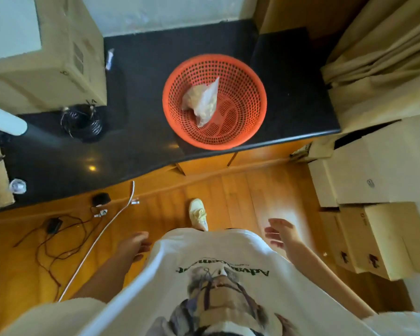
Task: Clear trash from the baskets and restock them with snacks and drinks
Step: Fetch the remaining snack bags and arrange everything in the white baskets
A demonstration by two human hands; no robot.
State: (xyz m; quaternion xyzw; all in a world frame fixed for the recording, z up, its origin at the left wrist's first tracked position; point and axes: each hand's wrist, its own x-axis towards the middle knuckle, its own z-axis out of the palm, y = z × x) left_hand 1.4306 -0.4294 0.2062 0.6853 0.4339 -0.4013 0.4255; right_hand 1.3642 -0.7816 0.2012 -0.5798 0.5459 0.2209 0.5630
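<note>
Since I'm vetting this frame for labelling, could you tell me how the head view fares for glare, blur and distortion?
In the head view: wide-angle bending curves the black counter edge; a small lamp glare sits on its glossy front; the orange basket and the plastic bag inside it read fairly sharp; the left hand and right hand are soft with blur; daylight washes out the boxes at right.

One view only, worn on the head and tipped steeply down, wide-angle with edges bowing. It looks forward over the person's own white shirt at the bottom edge, past the floor, to the dark worktop across the upper half. Both grips sit low and close to the lens: left hand, right hand. The orange basket lies well beyond them, mid-frame.
</note>
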